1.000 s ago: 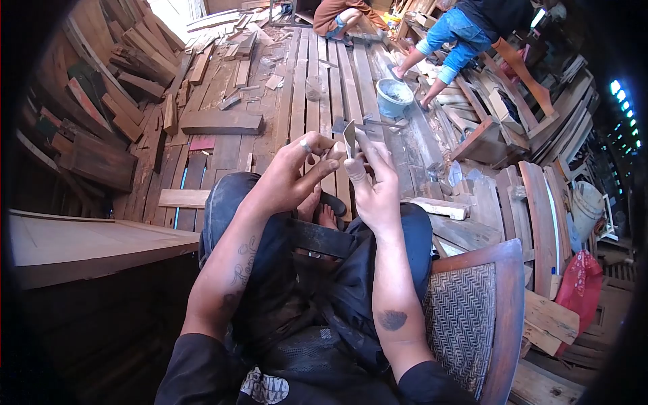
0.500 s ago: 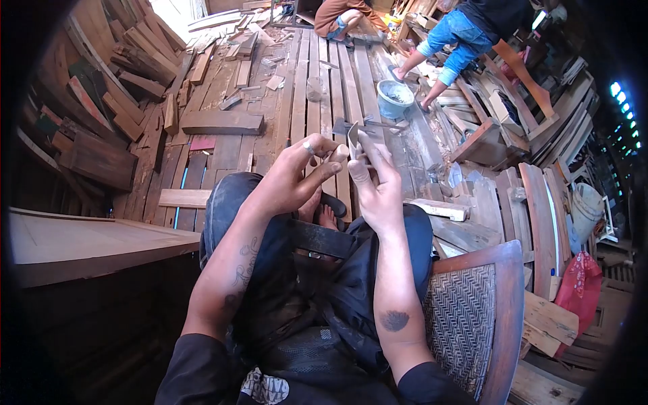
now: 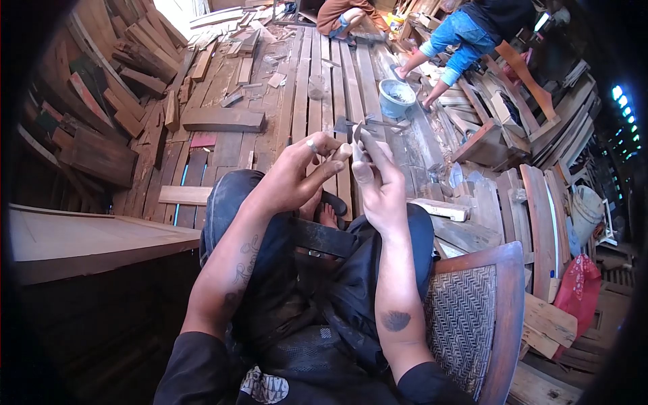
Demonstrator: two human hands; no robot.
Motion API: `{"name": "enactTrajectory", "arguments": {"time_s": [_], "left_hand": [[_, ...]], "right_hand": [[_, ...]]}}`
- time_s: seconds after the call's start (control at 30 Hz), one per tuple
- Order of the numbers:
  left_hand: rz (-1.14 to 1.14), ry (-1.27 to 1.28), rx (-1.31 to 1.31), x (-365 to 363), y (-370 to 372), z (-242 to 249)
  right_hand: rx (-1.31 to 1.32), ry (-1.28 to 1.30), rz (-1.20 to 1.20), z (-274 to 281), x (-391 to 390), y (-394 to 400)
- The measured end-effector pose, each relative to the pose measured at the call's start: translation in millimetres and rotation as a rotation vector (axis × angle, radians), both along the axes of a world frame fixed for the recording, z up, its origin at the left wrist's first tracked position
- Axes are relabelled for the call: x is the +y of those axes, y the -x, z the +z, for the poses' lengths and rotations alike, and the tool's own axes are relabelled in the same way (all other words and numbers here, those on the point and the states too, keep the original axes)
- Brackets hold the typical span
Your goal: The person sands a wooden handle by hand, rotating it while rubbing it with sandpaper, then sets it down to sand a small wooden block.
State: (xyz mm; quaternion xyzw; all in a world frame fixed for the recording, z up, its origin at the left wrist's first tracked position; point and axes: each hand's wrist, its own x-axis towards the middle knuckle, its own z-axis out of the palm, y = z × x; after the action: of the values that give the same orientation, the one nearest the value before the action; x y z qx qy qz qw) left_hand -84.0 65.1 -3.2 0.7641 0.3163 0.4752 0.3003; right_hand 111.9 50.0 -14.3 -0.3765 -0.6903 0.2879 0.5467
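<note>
Grey, flat and seemingly metal, a small thin blade-like piece (image 3: 358, 143) is held upright in front of the knees, above the plank floor (image 3: 317, 61); it is pinched by the fingers of the right hand (image 3: 382, 192), while the ringed left hand (image 3: 297, 177) is closed toward it with thumb and fingertips at its edge. It is judged light, stiff and possibly sharp-edged, best gripped by the flat faces near the lower end. Its exact form cannot be made out, being small and partly hidden.
</note>
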Motion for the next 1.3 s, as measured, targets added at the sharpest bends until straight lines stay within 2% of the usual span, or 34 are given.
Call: {"name": "enactTrajectory", "arguments": {"time_s": [0.13,0.17,0.27,0.47,0.6,0.7,0.83,0.93,1.13,1.17,1.27,1.3], "left_hand": [[-0.018,-0.017,0.019,2.6,0.7,2.1],[-0.017,-0.019,0.023,2.0,0.7,1.1],[0.003,0.024,-0.003,0.8,-1.4,-0.7],[-0.005,0.007,-0.001,-1.8,-2.2,5.3],[0.001,0.024,-0.001,1.2,-0.9,3.8],[0.001,0.015,0.010,0.9,-1.7,2.2],[0.007,0.012,0.024,1.0,0.0,2.4],[-0.019,0.002,0.006,2.9,-2.2,2.1],[-0.016,-0.002,-0.009,2.6,-1.2,0.8],[-0.023,-0.014,-0.021,2.6,-2.3,0.0],[0.004,0.014,0.028,-2.0,-3.7,3.4],[0.000,0.017,0.028,-0.9,-2.4,3.3]], "right_hand": [[0.001,-0.018,0.000,3.8,-1.1,-2.9],[0.039,-0.121,0.047,2.8,1.0,-2.0],[-0.009,0.004,-0.029,-4.3,2.9,-1.8],[0.065,-0.074,0.044,7.0,-3.5,1.1],[-0.074,0.036,-0.057,1.4,1.1,-3.2],[0.061,-0.108,0.070,4.7,0.5,-0.9],[-0.047,0.076,-0.057,-1.4,2.5,-4.0],[0.082,-0.067,0.067,5.4,-2.1,-1.9],[-0.026,0.034,-0.027,4.0,-1.2,-5.1],[0.033,-0.065,0.047,5.8,-1.6,-5.0],[0.050,-0.055,0.055,5.7,-0.3,-3.4],[-0.016,0.022,-0.001,3.4,-0.3,-4.8]]}}
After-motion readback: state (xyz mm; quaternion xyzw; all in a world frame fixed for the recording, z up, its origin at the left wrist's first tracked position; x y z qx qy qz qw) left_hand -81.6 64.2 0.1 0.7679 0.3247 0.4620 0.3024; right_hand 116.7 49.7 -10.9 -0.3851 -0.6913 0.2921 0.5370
